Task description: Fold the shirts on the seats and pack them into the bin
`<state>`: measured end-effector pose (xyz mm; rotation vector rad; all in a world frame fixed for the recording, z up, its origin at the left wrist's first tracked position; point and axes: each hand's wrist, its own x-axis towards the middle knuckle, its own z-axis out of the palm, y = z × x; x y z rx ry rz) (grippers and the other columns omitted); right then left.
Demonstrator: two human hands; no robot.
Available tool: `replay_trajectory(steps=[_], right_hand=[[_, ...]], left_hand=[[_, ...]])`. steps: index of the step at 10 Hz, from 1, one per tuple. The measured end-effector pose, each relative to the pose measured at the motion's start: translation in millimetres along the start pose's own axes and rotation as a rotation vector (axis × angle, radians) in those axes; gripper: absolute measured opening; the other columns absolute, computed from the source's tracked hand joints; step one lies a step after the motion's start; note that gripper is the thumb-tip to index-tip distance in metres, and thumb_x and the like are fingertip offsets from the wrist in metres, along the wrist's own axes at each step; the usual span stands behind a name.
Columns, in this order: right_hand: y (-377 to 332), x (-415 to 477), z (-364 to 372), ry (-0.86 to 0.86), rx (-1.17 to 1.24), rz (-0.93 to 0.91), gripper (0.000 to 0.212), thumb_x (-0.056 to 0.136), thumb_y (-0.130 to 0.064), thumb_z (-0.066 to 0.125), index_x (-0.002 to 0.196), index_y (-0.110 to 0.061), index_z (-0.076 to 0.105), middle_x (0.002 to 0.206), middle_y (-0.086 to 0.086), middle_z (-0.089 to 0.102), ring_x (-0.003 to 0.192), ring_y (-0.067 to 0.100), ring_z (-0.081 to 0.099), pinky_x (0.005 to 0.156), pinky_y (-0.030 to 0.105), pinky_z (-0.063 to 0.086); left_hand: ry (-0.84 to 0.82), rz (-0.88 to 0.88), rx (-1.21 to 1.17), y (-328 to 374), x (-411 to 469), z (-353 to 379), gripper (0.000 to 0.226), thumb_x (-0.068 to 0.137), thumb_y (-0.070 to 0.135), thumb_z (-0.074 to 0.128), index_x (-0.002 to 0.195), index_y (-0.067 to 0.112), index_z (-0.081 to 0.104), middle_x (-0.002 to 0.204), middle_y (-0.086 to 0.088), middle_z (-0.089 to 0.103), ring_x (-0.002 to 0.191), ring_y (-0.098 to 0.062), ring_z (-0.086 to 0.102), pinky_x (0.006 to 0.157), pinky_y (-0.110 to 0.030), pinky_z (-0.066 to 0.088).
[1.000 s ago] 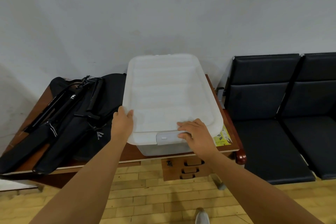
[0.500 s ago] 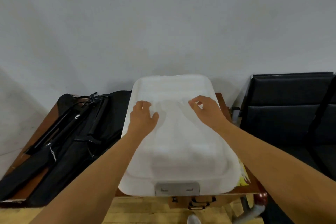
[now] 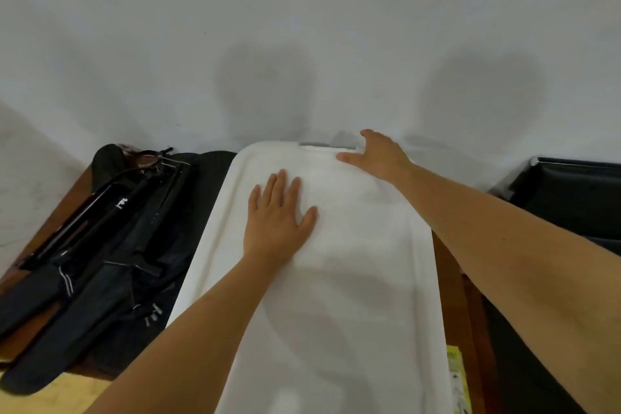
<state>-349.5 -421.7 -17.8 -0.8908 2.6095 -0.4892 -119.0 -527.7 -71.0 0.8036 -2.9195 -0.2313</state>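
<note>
A white plastic bin with its lid (image 3: 353, 279) on stands on a wooden table (image 3: 450, 279) against the wall. My left hand (image 3: 279, 222) lies flat on the lid, fingers straight and spread. My right hand (image 3: 376, 155) reaches to the lid's far edge by the wall, thumb on top; its fingers go over the edge near a grey latch (image 3: 327, 145) and are hidden. No shirt is in view. The bin's inside is hidden by the lid.
Black zipped bags (image 3: 100, 245) lie on the table left of the bin. Black padded seats (image 3: 571, 198) stand at the right. A yellow printed sheet (image 3: 455, 366) pokes out beside the bin. Wooden floor (image 3: 50, 397) shows at the lower left.
I have leaned in closer over the bin. Both hands slid from the lid's front edge toward the wall; the right hand now reaches the far edge, the left lies flat mid-lid.
</note>
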Motion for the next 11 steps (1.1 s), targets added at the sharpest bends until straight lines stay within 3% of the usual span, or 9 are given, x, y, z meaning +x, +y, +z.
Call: replay_trajectory(steps=[1, 2, 3, 4, 5, 7, 8, 10, 11], right_hand=[[-4, 29, -1, -0.141, -0.035, -0.010, 0.103, 0.075, -0.080, 0.062, 0.147, -0.010, 0.041, 0.148, 0.009, 0.051, 0.132, 0.031, 0.051, 0.102, 0.041, 0.043], [-9, 45, -2, -0.246, 0.000, -0.040, 0.099, 0.079, -0.072, 0.067, 0.149, -0.007, 0.041, 0.150, 0.009, 0.048, 0.134, 0.029, 0.049, 0.100, 0.035, 0.041], [-7, 52, -1, -0.269, 0.071, -0.069, 0.065, 0.078, -0.063, 0.075, 0.109, -0.007, 0.063, 0.096, 0.007, 0.062, 0.088, 0.025, 0.060, 0.066, 0.028, 0.039], [-5, 49, 2, -0.251, 0.151, -0.104, 0.053, 0.077, -0.056, 0.079, 0.077, -0.011, 0.052, 0.064, 0.001, 0.044, 0.058, 0.019, 0.043, 0.055, 0.029, 0.028], [-2, 45, 7, -0.177, 0.088, -0.172, 0.049, 0.080, -0.060, 0.074, 0.078, -0.013, 0.063, 0.064, -0.001, 0.050, 0.062, 0.018, 0.050, 0.063, 0.032, 0.038], [-5, 31, 20, -0.029, -0.017, -0.246, 0.039, 0.094, -0.056, 0.060, 0.084, -0.019, 0.065, 0.067, -0.002, 0.054, 0.069, 0.020, 0.055, 0.057, 0.030, 0.037], [-6, 21, 26, 0.050, -0.075, -0.240, 0.036, 0.101, -0.049, 0.050, 0.094, -0.016, 0.063, 0.088, 0.005, 0.064, 0.085, 0.027, 0.061, 0.069, 0.033, 0.040], [-23, -19, 21, 0.131, 0.113, -0.207, 0.034, 0.102, -0.035, 0.054, 0.105, -0.004, 0.065, 0.104, 0.013, 0.067, 0.100, 0.031, 0.062, 0.077, 0.033, 0.041], [-37, -55, 13, 0.154, 0.236, -0.139, 0.036, 0.101, -0.040, 0.055, 0.112, -0.009, 0.068, 0.112, 0.004, 0.068, 0.101, 0.022, 0.060, 0.084, 0.027, 0.041]], left_hand=[[0.030, -0.004, 0.015, -1, 1, 4, 0.077, 0.095, 0.066, 0.015, 0.160, 0.025, 0.022, 0.169, -0.004, 0.010, 0.156, -0.019, 0.004, 0.125, -0.043, 0.001], [0.029, -0.009, 0.030, -1, 0, 6, 0.076, 0.096, 0.066, 0.017, 0.160, 0.026, 0.022, 0.169, -0.003, 0.011, 0.156, -0.018, 0.004, 0.125, -0.044, 0.002], [0.000, -0.019, 0.042, -2, 0, 6, 0.075, 0.096, 0.067, 0.015, 0.161, 0.027, 0.018, 0.170, -0.001, 0.007, 0.156, -0.017, 0.000, 0.125, -0.043, 0.000], [-0.010, -0.028, 0.048, -2, 1, 5, 0.075, 0.097, 0.068, 0.014, 0.161, 0.029, 0.016, 0.170, 0.000, 0.005, 0.156, -0.016, -0.002, 0.126, -0.043, -0.002], [-0.015, -0.028, 0.042, -1, 1, 5, 0.075, 0.097, 0.068, 0.014, 0.161, 0.029, 0.016, 0.170, 0.000, 0.005, 0.156, -0.016, -0.002, 0.126, -0.042, -0.003], [-0.025, -0.029, 0.040, 1, 0, 3, 0.074, 0.097, 0.067, 0.016, 0.161, 0.029, 0.017, 0.170, 0.000, 0.004, 0.156, -0.015, -0.003, 0.126, -0.042, -0.003], [-0.025, -0.027, 0.031, 1, 1, 1, 0.074, 0.098, 0.067, 0.018, 0.161, 0.028, 0.018, 0.170, -0.001, 0.005, 0.156, -0.016, -0.001, 0.126, -0.041, -0.003], [-0.197, -0.019, -0.084, -3, 9, -18, 0.073, 0.099, 0.061, 0.037, 0.160, 0.027, 0.019, 0.170, 0.000, 0.004, 0.156, -0.016, -0.001, 0.126, -0.039, -0.003], [-0.342, -0.077, -0.368, -18, 19, -47, 0.058, 0.099, 0.047, 0.053, 0.146, 0.015, 0.047, 0.159, -0.006, 0.037, 0.143, -0.025, 0.038, 0.113, -0.037, 0.033]])
